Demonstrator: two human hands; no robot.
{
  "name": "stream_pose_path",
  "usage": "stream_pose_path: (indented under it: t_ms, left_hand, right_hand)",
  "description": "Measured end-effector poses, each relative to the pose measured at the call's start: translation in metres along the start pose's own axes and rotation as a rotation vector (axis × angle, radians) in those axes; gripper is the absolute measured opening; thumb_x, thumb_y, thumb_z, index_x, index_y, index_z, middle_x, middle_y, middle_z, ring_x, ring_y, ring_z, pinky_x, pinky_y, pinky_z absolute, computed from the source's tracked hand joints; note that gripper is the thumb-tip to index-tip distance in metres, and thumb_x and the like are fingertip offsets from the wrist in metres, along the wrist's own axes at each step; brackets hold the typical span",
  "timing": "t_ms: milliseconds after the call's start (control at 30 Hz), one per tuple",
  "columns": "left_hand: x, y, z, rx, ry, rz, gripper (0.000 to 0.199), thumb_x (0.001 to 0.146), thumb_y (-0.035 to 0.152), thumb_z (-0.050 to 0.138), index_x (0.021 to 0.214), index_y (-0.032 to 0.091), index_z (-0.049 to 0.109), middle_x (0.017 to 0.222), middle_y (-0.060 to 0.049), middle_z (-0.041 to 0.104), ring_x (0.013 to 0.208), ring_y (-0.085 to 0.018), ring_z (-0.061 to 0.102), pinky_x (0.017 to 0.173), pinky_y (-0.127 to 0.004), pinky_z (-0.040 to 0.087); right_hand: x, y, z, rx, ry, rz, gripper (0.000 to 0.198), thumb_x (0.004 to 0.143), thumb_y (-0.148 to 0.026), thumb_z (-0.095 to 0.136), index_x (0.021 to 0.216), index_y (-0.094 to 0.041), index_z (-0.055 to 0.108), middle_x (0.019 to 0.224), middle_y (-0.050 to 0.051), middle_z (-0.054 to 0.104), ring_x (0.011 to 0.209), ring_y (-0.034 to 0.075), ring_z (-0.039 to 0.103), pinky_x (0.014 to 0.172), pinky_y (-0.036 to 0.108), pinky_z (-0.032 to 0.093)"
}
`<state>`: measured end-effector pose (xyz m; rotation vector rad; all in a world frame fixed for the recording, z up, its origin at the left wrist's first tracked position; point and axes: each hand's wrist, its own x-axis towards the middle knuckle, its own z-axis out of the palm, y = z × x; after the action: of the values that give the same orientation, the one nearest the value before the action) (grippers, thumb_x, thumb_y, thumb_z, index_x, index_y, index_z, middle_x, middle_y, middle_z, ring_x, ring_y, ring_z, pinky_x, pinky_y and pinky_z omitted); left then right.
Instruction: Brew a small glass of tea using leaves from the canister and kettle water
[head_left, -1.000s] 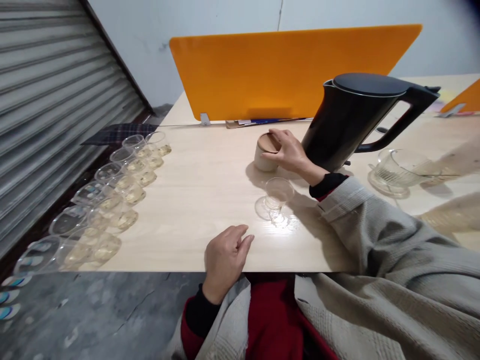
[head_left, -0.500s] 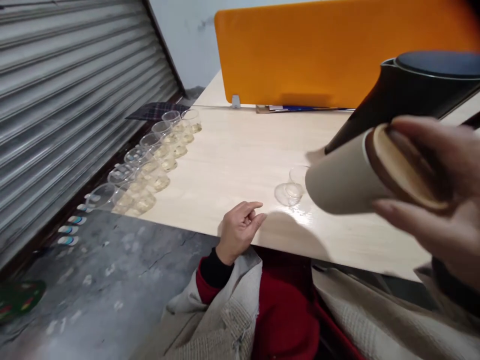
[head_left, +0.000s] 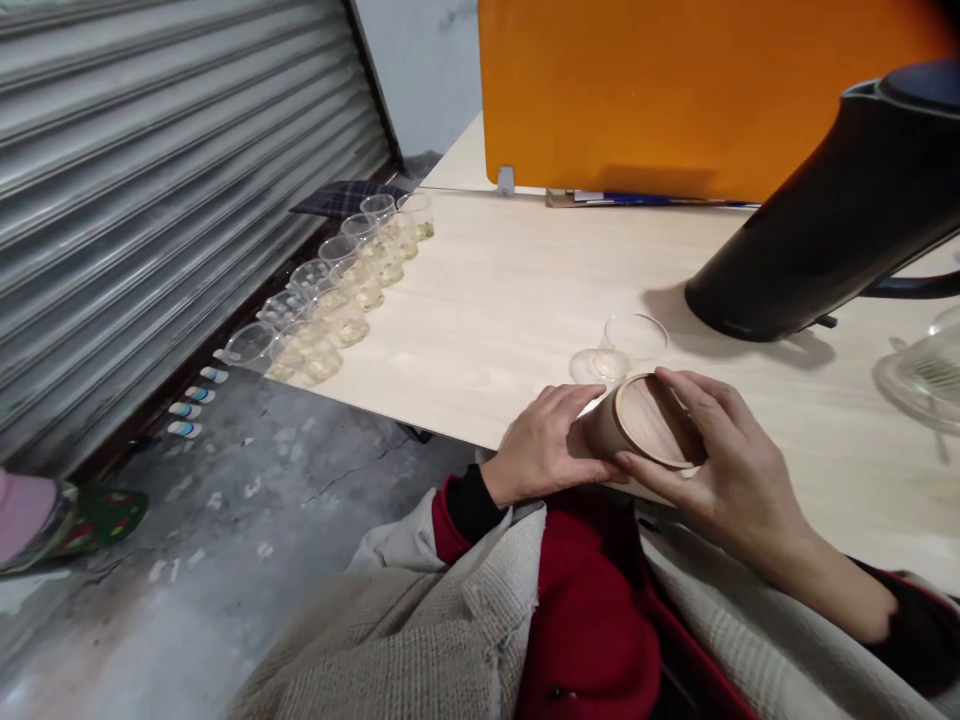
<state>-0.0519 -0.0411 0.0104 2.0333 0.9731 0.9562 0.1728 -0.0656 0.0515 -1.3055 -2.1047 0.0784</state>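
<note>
A small beige canister with a wooden lid (head_left: 646, 436) is held over the near table edge, tilted with its lid facing me. My left hand (head_left: 546, 444) wraps its body from the left. My right hand (head_left: 724, 462) grips the rim of the lid from the right. Just beyond the canister, a small empty glass cup (head_left: 631, 343) stands on the light wooden table (head_left: 510, 300). A black electric kettle (head_left: 832, 220) stands further back on the right.
Several clear glass cups of pale yellow liquid (head_left: 330, 300) line the table's left edge. An orange divider panel (head_left: 675, 90) stands at the back. A glass pitcher (head_left: 926, 375) sits at the right edge. A metal roller shutter (head_left: 150, 180) fills the left; someone's slippered foot (head_left: 45, 515) is on the floor.
My right hand lifted the canister from beside the kettle and brought it down to the near table edge. My left hand left the table and took hold of the canister's body.
</note>
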Motion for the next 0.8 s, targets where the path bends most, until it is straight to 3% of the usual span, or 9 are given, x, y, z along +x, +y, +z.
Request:
stream_pose_path:
  t_ms: [200,300,533,667,800]
  left_hand:
    - [0.007,-0.002,0.014,0.03,0.011,-0.02,0.097,0.079,0.07,0.081,0.154,0.022,0.043,0.155,-0.017,0.058,0.139,-0.037,0.058,0.123,-0.057,0.044]
    - [0.01,-0.001,0.019,-0.01,0.016,-0.018,0.1,0.081,0.077,0.074,0.157,0.022,0.039,0.159,-0.018,0.055,0.144,-0.037,0.055,0.125,-0.057,0.042]
    - [0.019,0.007,0.017,-0.091,0.011,-0.115,0.096,0.075,0.056,0.088,0.151,0.021,0.042,0.152,-0.017,0.06,0.141,-0.036,0.06,0.121,-0.055,0.048]
    - [0.023,0.017,0.012,-0.104,0.005,-0.192,0.093,0.069,0.047,0.092,0.147,0.023,0.046,0.143,-0.014,0.065,0.131,-0.036,0.066,0.112,-0.055,0.055]
    - [0.025,0.021,0.01,-0.101,0.008,-0.237,0.089,0.062,0.04,0.098,0.138,0.027,0.053,0.133,-0.009,0.07,0.121,-0.035,0.07,0.105,-0.055,0.058]
  right_hand:
    - [0.004,-0.005,-0.001,-0.095,-0.063,-0.004,0.093,0.093,-0.072,0.064,0.167,-0.022,0.036,0.145,0.021,0.058,0.128,0.041,0.062,0.094,0.056,0.062]
    - [0.01,-0.008,-0.001,-0.134,-0.07,-0.047,0.09,0.094,-0.073,0.061,0.164,-0.02,0.04,0.143,0.022,0.06,0.124,0.041,0.061,0.095,0.059,0.06]
    - [0.018,-0.01,0.011,-0.134,0.055,-0.03,0.078,0.094,-0.068,0.062,0.15,-0.014,0.056,0.131,0.022,0.066,0.116,0.038,0.062,0.095,0.058,0.059]
    - [0.022,-0.01,0.009,-0.001,0.095,0.055,0.07,0.097,-0.069,0.057,0.142,-0.015,0.061,0.128,0.02,0.069,0.116,0.036,0.065,0.097,0.055,0.059]
    - [0.029,-0.007,-0.008,0.312,0.099,0.223,0.061,0.101,-0.07,0.048,0.133,-0.022,0.066,0.127,0.013,0.073,0.117,0.032,0.069,0.101,0.052,0.059]
